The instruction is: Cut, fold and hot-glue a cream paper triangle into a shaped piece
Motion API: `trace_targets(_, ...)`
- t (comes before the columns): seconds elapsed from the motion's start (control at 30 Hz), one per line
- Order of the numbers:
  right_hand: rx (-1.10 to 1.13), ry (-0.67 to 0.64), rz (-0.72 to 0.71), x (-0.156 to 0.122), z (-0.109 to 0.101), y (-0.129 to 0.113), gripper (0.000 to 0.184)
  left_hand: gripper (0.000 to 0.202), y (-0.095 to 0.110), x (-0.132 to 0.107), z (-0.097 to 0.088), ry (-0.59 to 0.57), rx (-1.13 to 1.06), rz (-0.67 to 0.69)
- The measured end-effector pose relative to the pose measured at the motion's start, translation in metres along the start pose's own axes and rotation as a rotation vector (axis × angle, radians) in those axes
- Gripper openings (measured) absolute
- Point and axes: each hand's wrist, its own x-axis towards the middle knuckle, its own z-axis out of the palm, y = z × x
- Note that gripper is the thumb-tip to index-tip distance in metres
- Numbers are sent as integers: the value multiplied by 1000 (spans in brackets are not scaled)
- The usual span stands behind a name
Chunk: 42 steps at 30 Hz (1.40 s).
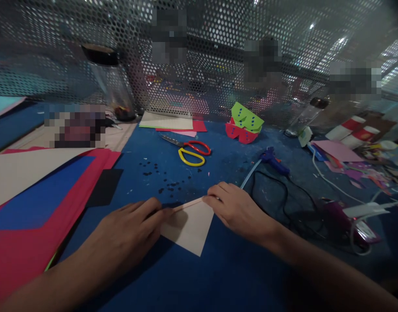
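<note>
Left grip (134,225) and right grip (234,210) hide far corners of cream paper (190,229)

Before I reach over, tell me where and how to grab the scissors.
Grip the red loop and yellow loop, coming from the near right side. The scissors lie flat on the blue table, loops to the right, blades pointing left and away, so that approach should keep your right hand clear of the cutting edges.
</note>
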Motion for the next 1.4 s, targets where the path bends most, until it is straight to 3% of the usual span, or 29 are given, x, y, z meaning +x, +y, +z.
trace_targets(0.2, 5, -15, 0, 1, 1, 0, 19, 46, -1, 3, 2, -48, -11, 11)
trace_targets(0.77, 44, -93, 7, 6, -6, -3, 30, 46, -2, 10, 4, -37, -54, 39)
trace_targets(1.0, 348, -118, 281, 33, -14, -7, 22, 35, -5, 9, 4, -78, -39, 38)
trace_targets(1.17, 552, -129, 486, 57, -10, -12, 10, 32, -4, 9, 3, -28, -50, 60)
trace_targets(1.4, 540, -144, 540, 64, -1, -20, 12, 28, -1, 10, 1, -11, -31, 65)
